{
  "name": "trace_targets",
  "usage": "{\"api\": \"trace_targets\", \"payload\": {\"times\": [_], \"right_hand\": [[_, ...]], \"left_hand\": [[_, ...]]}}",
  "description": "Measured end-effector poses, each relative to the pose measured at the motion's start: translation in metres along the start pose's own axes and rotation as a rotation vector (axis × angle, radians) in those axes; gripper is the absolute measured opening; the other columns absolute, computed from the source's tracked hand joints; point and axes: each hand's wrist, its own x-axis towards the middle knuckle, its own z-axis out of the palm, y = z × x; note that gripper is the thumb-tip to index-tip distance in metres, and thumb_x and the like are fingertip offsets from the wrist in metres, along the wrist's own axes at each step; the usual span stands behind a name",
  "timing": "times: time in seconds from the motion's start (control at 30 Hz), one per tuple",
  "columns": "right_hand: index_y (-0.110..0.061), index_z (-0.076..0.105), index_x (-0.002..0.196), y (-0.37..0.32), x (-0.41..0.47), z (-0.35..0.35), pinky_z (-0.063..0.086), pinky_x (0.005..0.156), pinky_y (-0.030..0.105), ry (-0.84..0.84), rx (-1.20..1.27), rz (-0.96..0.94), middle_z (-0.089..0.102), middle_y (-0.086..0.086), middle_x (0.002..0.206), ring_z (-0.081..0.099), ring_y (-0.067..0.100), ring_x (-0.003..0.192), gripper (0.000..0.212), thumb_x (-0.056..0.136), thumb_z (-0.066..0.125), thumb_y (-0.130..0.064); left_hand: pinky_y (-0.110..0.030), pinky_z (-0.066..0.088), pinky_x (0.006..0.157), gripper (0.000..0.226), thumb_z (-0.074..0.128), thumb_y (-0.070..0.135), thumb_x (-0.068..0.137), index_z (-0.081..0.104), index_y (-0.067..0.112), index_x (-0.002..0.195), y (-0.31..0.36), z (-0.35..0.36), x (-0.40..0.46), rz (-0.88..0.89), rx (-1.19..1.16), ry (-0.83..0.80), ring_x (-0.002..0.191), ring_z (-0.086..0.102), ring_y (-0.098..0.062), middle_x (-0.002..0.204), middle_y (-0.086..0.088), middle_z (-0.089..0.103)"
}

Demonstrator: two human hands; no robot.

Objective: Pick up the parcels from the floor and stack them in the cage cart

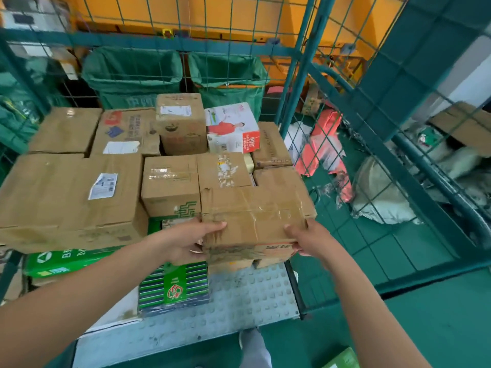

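— Why are both hands on that box?

— The taped cardboard box (255, 221) looks wide, so the left hand (191, 241) grips its near left corner, thumb on top, and the right hand (305, 241) grips the near right corner. That likely keeps it level.

— Where is it?

— Between the hands, on the right front of the stack inside the cage cart (300, 83), resting on lower boxes. The brown box (171, 185) just beyond the left hand gives it a neighbour to butt against.
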Motion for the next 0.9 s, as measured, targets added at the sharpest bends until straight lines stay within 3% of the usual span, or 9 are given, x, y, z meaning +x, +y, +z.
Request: {"api": "trace_targets", "payload": {"times": [0.13, 0.27, 0.4, 0.5, 0.57, 0.67, 0.77, 0.83, 0.9], "right_hand": [[-0.018, 0.051, 0.135, -0.031, 0.041, -0.037, 0.059, 0.094, 0.051, 0.092, 0.008, -0.049, 0.069, 0.007, 0.118, 0.069, 0.028, 0.102, 0.083, 0.068, 0.062, -0.066], [-0.022, 0.049, 0.131, -0.074, 0.085, -0.084, 0.056, 0.094, 0.049, 0.209, -0.083, -0.151, 0.065, 0.009, 0.120, 0.069, 0.033, 0.102, 0.067, 0.076, 0.062, -0.059], [-0.023, 0.052, 0.126, -0.116, 0.137, -0.123, 0.052, 0.095, 0.043, 0.219, -0.107, -0.279, 0.060, 0.007, 0.123, 0.062, 0.027, 0.109, 0.050, 0.082, 0.069, -0.040], [-0.020, 0.050, 0.137, -0.148, 0.179, -0.150, 0.053, 0.098, 0.045, 0.260, -0.151, -0.321, 0.054, 0.008, 0.132, 0.059, 0.028, 0.115, 0.070, 0.073, 0.063, -0.045], [-0.022, 0.040, 0.150, -0.168, 0.202, -0.162, 0.047, 0.106, 0.044, 0.250, -0.186, -0.317, 0.041, 0.008, 0.147, 0.054, 0.029, 0.126, 0.074, 0.083, 0.064, -0.039], [-0.028, 0.029, 0.156, -0.196, 0.244, -0.176, 0.047, 0.107, 0.045, 0.254, -0.211, -0.326, 0.026, 0.005, 0.154, 0.052, 0.032, 0.128, 0.074, 0.091, 0.062, -0.032], [-0.032, 0.030, 0.153, -0.220, 0.278, -0.180, 0.052, 0.098, 0.051, 0.277, -0.231, -0.405, 0.023, 0.000, 0.151, 0.058, 0.037, 0.115, 0.071, 0.089, 0.062, -0.034], [-0.035, 0.031, 0.152, -0.235, 0.306, -0.185, 0.053, 0.096, 0.050, 0.303, -0.242, -0.435, 0.022, -0.001, 0.153, 0.059, 0.037, 0.113, 0.070, 0.089, 0.061, -0.032], [-0.037, 0.030, 0.154, -0.249, 0.333, -0.190, 0.051, 0.096, 0.045, 0.336, -0.249, -0.479, 0.016, 0.000, 0.161, 0.056, 0.035, 0.122, 0.072, 0.090, 0.061, -0.027]], "left_hand": [[-0.041, 0.057, 0.096, 0.047, 0.076, 0.049, 0.087, 0.064, 0.022, 0.122, 0.034, 0.006, 0.035, 0.012, -0.001, 0.008, 0.117, 0.064, -0.031, 0.128, -0.004, 0.066], [-0.042, 0.056, 0.097, 0.038, 0.074, 0.038, 0.093, 0.064, 0.013, 0.120, 0.082, 0.024, 0.067, 0.065, -0.258, 0.022, 0.116, 0.064, -0.029, 0.128, -0.011, 0.066], [-0.041, 0.055, 0.091, 0.026, 0.070, 0.032, 0.097, 0.062, 0.012, 0.111, 0.136, 0.045, 0.104, 0.095, -0.425, 0.060, 0.108, 0.066, -0.031, 0.122, -0.015, 0.066], [-0.047, 0.055, 0.099, 0.026, 0.071, 0.032, 0.096, 0.063, 0.013, 0.111, 0.174, 0.056, 0.139, 0.125, -0.424, 0.085, 0.115, 0.066, -0.034, 0.122, -0.014, 0.068], [-0.049, 0.053, 0.105, 0.029, 0.072, 0.029, 0.095, 0.063, 0.011, 0.115, 0.192, 0.060, 0.160, 0.121, -0.404, 0.089, 0.118, 0.066, -0.036, 0.123, -0.016, 0.070], [-0.041, 0.059, 0.088, 0.025, 0.072, 0.027, 0.095, 0.061, 0.016, 0.114, 0.221, 0.066, 0.193, 0.120, -0.350, 0.074, 0.094, 0.072, -0.029, 0.104, -0.009, 0.075], [-0.038, 0.059, 0.076, 0.031, 0.071, 0.028, 0.096, 0.050, 0.019, 0.118, 0.244, 0.072, 0.222, 0.128, -0.325, 0.069, 0.078, 0.069, -0.026, 0.096, -0.009, 0.072], [-0.034, 0.059, 0.071, 0.031, 0.069, 0.031, 0.097, 0.050, 0.018, 0.119, 0.262, 0.074, 0.244, 0.138, -0.320, 0.062, 0.080, 0.070, -0.025, 0.101, -0.012, 0.073], [-0.034, 0.061, 0.077, 0.036, 0.069, 0.033, 0.097, 0.051, 0.018, 0.124, 0.279, 0.078, 0.265, 0.154, -0.314, 0.050, 0.089, 0.073, -0.027, 0.114, -0.015, 0.074]]}}
